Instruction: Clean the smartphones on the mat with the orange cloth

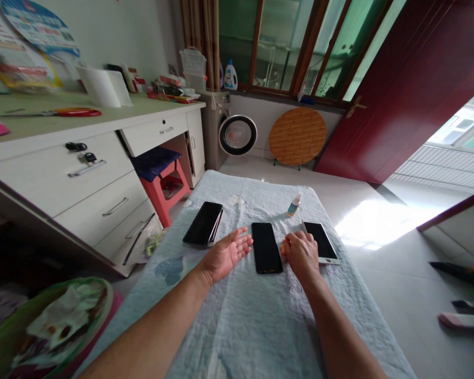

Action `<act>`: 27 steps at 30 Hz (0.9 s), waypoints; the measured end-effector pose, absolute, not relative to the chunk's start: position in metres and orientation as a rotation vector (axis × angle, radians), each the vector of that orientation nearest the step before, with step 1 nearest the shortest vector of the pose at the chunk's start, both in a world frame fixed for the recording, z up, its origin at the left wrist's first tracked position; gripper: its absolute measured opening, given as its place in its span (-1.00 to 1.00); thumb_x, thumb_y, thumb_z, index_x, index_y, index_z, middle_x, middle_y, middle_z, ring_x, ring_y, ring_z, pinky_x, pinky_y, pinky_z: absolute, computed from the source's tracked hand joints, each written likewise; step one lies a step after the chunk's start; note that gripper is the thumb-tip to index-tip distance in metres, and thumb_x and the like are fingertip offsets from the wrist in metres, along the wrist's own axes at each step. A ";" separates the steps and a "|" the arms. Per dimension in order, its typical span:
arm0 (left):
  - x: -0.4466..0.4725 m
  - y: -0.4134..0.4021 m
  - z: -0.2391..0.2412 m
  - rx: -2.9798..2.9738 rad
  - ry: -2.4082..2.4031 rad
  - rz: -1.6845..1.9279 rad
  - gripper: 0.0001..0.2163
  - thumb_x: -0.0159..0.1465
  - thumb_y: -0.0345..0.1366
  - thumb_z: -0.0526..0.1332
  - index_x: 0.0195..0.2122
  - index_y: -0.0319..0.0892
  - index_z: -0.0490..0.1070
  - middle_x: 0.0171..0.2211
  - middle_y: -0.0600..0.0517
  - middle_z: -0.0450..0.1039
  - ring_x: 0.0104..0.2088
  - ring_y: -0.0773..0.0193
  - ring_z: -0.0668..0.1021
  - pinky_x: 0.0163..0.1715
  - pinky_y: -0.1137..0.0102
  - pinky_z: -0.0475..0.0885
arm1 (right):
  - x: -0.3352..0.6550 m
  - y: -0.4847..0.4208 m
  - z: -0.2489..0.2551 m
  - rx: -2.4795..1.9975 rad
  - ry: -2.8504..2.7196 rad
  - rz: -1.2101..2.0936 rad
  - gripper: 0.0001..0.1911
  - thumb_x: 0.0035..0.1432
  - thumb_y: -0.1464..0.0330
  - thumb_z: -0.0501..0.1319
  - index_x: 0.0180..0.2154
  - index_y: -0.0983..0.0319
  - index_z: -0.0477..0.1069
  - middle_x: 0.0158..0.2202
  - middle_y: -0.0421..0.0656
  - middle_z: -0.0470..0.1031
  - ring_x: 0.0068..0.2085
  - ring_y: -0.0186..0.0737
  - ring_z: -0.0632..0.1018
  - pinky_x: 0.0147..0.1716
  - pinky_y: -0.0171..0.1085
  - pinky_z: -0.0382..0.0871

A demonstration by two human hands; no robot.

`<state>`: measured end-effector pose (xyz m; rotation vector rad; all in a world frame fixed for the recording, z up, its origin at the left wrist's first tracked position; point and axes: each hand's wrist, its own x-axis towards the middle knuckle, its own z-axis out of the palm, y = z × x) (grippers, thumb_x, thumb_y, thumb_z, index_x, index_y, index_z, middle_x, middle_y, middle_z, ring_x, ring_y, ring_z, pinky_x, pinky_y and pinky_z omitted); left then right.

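A black smartphone [267, 248] lies face up on the pale blue quilted cloth [237, 321] between my two hands. My left hand [228, 255] is just left of it, palm turned up and fingers stretched out, holding nothing. On the phone's right side, my right hand [301, 251] is closed around a small orange thing [283, 249], mostly hidden by the fingers. Partly behind that hand lies a white-framed device with a dark screen [322, 243]. Dark phones in a stack [204, 223] rest to the left. Beyond the right hand stands a small spray bottle [294, 205].
A white desk with drawers [118, 206] runs along the left, with a red stool [166, 195] under it. A lined waste bin [109, 300] is at the lower left. Farther back are a washing machine with its door open [238, 135], a round wooden tabletop [298, 136] and a red door [383, 89].
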<state>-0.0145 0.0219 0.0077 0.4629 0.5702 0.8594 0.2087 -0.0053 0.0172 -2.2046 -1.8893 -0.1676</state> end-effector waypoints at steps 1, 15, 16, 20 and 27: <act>-0.014 0.022 0.008 0.464 0.569 0.858 -0.45 0.27 -0.15 0.18 0.21 -0.29 0.11 0.15 -0.31 0.24 0.16 0.08 0.35 0.16 0.25 0.21 | 0.208 -0.006 0.018 -2.201 -1.877 -0.207 -0.72 0.23 0.28 0.08 -0.45 0.20 0.46 -0.29 -0.05 0.42 -0.22 -0.11 0.36 -0.30 -0.23 0.09; -0.015 0.022 0.007 0.440 0.572 0.866 -0.55 0.27 -0.24 0.18 0.15 -0.28 0.19 0.12 -0.30 0.27 0.10 0.09 0.41 0.11 0.27 0.27 | 0.214 0.000 0.006 -2.097 -1.751 0.001 -0.85 0.21 0.40 0.02 -0.23 0.24 0.33 -0.28 -0.13 0.40 -0.34 -0.26 0.39 -0.37 -0.32 0.11; -0.015 0.022 0.007 0.438 0.572 0.868 -0.55 0.26 -0.24 0.19 0.14 -0.28 0.19 0.11 -0.29 0.28 0.10 0.09 0.41 0.11 0.27 0.27 | 0.213 0.000 0.007 -2.101 -1.788 0.006 -0.86 0.21 0.39 0.03 -0.26 0.23 0.34 -0.30 -0.14 0.39 -0.35 -0.26 0.37 -0.37 -0.31 0.10; -0.016 0.022 0.008 0.436 0.570 0.871 -0.54 0.27 -0.24 0.19 0.15 -0.29 0.17 0.11 -0.31 0.27 0.10 0.07 0.42 0.11 0.26 0.28 | 0.211 -0.003 0.012 -2.139 -1.879 -0.105 -0.85 0.19 0.33 0.11 -0.31 0.20 0.44 -0.30 -0.11 0.41 -0.24 -0.16 0.35 -0.28 -0.24 0.10; -0.016 0.022 0.006 0.451 0.564 0.874 -0.55 0.30 -0.25 0.14 0.18 -0.30 0.14 0.13 -0.31 0.26 0.09 0.08 0.42 0.13 0.25 0.25 | 0.193 -0.010 0.023 -1.893 -1.729 -0.358 -0.75 0.19 0.28 0.12 -0.14 0.20 0.45 -0.07 -0.03 0.36 -0.06 -0.03 0.31 -0.13 -0.12 0.17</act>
